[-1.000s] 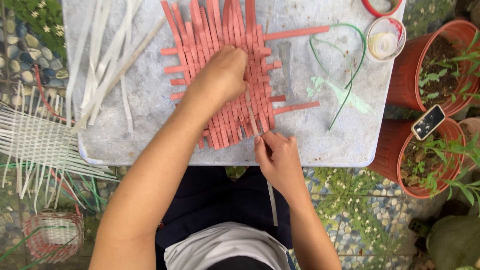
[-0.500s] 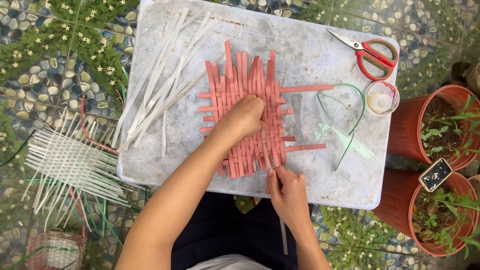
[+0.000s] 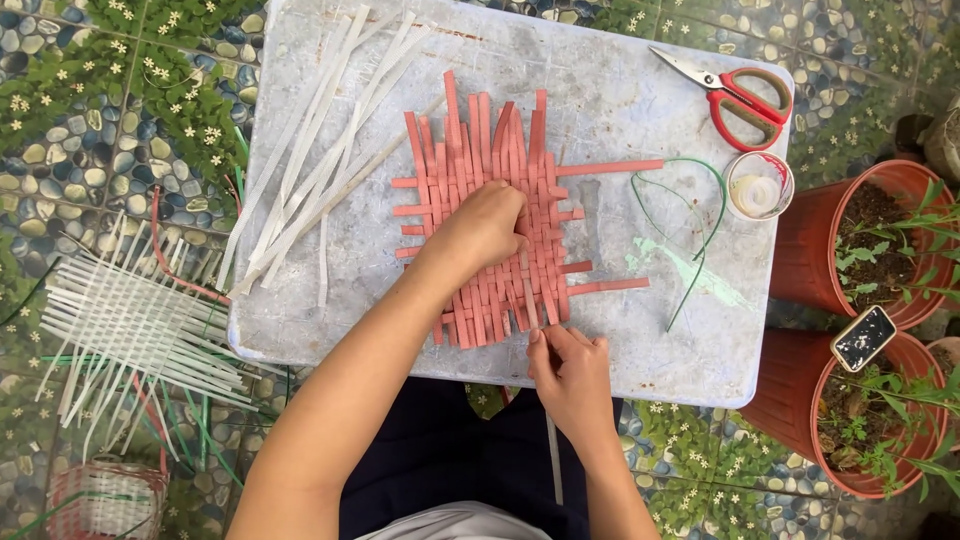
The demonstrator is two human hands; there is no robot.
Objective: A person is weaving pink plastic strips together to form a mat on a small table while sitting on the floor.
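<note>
Left hand: the left hand [image 3: 487, 228] lies on the middle of the pink woven mat [image 3: 495, 215]; the fingers are bent and press down on the strips; I cannot tell if they pinch one strip or just push

Right hand: the right hand [image 3: 570, 368] is at the near edge of the mat; its fingers are pinched together on a thin pale strip [image 3: 552, 455] that runs down past the edge of the surface

What could go wrong: I think the loose strips could slide apart if the left hand lifts, because nothing else holds the weave flat; the thin strip could bend or slip out of the pinch if it gets pulled too hard; it could also go under the wrong pink strip and spoil the over-and-under look

How the mat looks: flat pink strips cross each other; the middle is tight; the ends stick out loose on all sides, some longer on the right

Where the mat is: in the middle of the grey-white surface [image 3: 640, 330]

Things about: a heap of white strips [image 3: 320, 170] lies left of the mat; a green wire [image 3: 695, 215] lies right of it; red scissors [image 3: 735, 95] and a small roll of tape [image 3: 758, 187] sit near the far right corner
</note>
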